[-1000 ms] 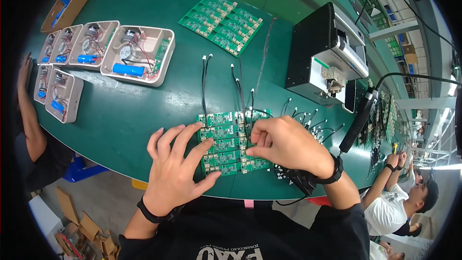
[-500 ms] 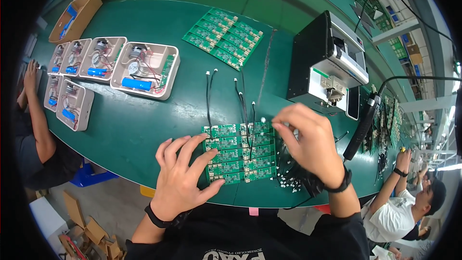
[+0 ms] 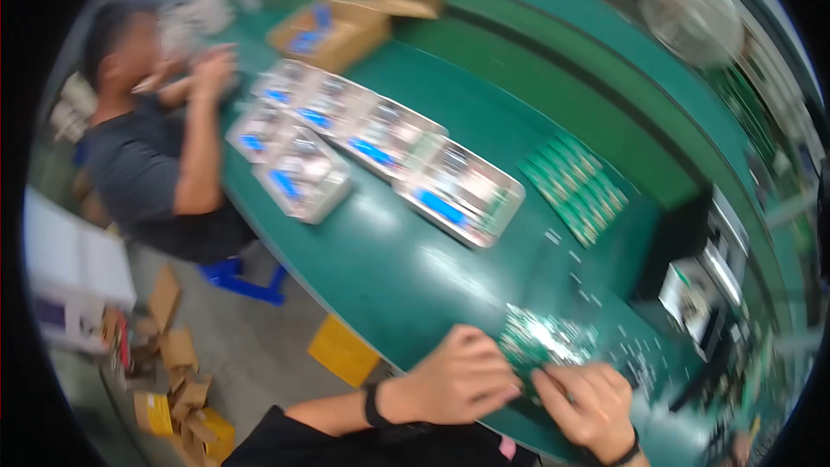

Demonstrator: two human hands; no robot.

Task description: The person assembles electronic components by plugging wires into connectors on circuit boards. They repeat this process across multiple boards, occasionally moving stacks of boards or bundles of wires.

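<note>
A panel of green circuit boards point(image 3: 546, 337), smeared and glaring with light, is at the near edge of the green table. My left hand point(image 3: 458, 378) is at its lower left corner, fingers curled in. Just right of it, my right hand point(image 3: 592, 406) has thumb and fingers bent together at the panel's lower edge. The fingertips of both hands almost meet. Blur hides what, if anything, is between them. Small white connectors point(image 3: 635, 363) are strewn right of the panel.
Pale trays point(image 3: 458, 195) with blue cylinders stand left, before a cardboard box point(image 3: 346, 39). Another board panel point(image 3: 575, 190) is farther back. A black and silver machine point(image 3: 696, 277) stands right. A person point(image 3: 156, 138) sits at far left; a blue stool point(image 3: 246, 277) is below.
The view has swung left and blurred. My hands, apart over the panel before, have come together at its near edge. My left fingers were spread flat and are now curled.
</note>
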